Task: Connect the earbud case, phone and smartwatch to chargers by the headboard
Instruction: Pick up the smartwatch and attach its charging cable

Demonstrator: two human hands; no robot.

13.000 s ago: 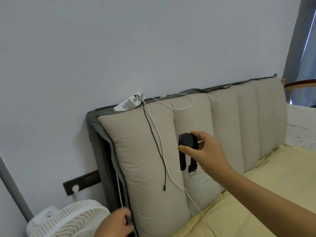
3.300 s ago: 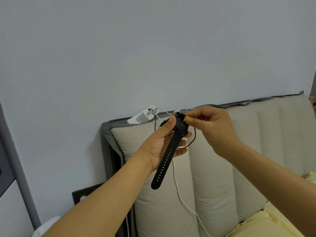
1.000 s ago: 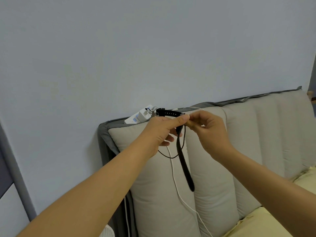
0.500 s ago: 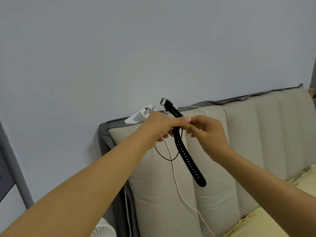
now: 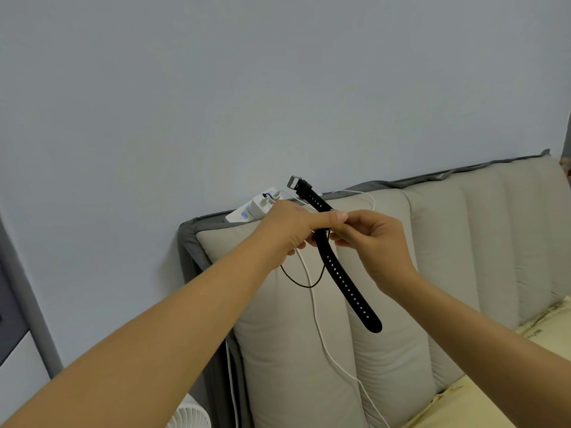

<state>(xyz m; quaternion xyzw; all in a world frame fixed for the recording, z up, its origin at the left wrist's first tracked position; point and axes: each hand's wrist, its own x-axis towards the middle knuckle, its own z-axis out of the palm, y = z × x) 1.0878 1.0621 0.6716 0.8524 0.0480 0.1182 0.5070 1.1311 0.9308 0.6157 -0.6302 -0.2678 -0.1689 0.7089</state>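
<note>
The smartwatch (image 5: 335,267), earlier held in the right hand (image 5: 375,242) alone, is now gripped by both hands; the left hand (image 5: 290,233) came up from beside the fan. Its strap has swung from hanging down to slanting, buckle end uppermost.

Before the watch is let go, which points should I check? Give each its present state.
1. Left hand grips the smartwatch: ok.
2. Right hand pinches at the watch body: ok.
3. Black cable seated on the watch: cannot tell, fingers hide it.
4. Black cable plugged in at the power strip: ok.
5. Slack in the black cable: ok, it hangs in a loop.
6. Resting place on the headboard: cannot tell.
</note>
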